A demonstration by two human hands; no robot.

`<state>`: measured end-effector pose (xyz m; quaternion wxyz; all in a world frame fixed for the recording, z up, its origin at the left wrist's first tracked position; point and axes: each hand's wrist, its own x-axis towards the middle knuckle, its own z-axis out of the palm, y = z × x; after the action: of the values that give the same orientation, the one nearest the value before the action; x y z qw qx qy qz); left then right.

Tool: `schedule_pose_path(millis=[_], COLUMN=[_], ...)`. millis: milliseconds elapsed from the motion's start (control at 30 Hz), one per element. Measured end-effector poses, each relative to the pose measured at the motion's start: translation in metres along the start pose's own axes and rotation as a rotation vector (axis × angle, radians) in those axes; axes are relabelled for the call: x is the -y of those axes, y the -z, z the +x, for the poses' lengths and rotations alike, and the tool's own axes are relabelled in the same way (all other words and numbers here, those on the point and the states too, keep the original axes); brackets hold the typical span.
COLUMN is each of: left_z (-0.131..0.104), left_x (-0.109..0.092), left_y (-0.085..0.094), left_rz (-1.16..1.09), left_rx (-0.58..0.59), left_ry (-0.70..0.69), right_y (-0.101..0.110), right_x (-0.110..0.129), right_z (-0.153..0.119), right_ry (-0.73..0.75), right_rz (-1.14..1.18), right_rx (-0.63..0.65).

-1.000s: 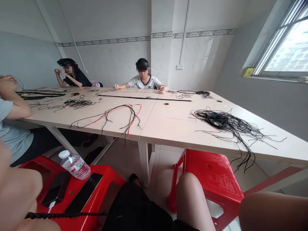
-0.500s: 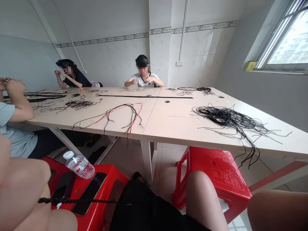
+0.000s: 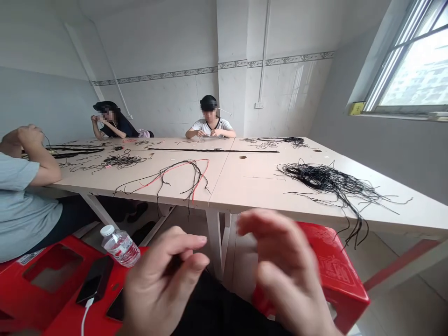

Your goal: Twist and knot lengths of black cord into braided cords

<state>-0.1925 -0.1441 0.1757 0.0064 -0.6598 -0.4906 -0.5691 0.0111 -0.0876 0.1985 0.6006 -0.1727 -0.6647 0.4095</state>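
My left hand [image 3: 163, 282] is raised above my lap, its fingers curled and its thumb tip apart from the index fingertip. Nothing shows between those two tips; the inside of the curled fingers is hidden. To its right, my right hand [image 3: 285, 268] is lifted with fingers and thumb apart, a little blurred, and nothing is seen in it. Beyond both hands, a loop of black and red cords [image 3: 191, 163] lies over the near table edge. On the right of the table rests a tangled heap of black cords [image 3: 320, 177].
The pale table [image 3: 252, 196] spans the view, with a long black cord [image 3: 213, 150] across it. A water bottle [image 3: 121, 247], a power bank [image 3: 94, 280] with a white cable and a partly hidden phone stand on a red stool [image 3: 58, 305] at left. Another red stool [image 3: 336, 261] is at right. Several co-workers sit around.
Both my hands have come up into the middle of the view. The black twisted cord that stretched across my lap from the left is out of sight. The camera has tilted up slightly.
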Motion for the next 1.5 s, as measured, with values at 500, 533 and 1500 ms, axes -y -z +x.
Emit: schedule_pose_path(millis=[500, 533, 1500], left_z=[0.024, 0.025, 0.006], left_x=[0.006, 0.008, 0.048], left_y=[-0.071, -0.073, -0.097], left_rz=[0.114, 0.077, -0.307], left_rx=[0.037, 0.066, 0.282], left_ry=[0.089, 0.175, 0.853], right_y=[-0.018, -0.014, 0.026], right_x=[-0.088, -0.094, -0.141], right_z=[0.004, 0.006, 0.010], right_ry=[-0.494, -0.526, -0.641], right_rz=[0.568, 0.557, 0.302], right_rx=[0.387, 0.396, 0.355])
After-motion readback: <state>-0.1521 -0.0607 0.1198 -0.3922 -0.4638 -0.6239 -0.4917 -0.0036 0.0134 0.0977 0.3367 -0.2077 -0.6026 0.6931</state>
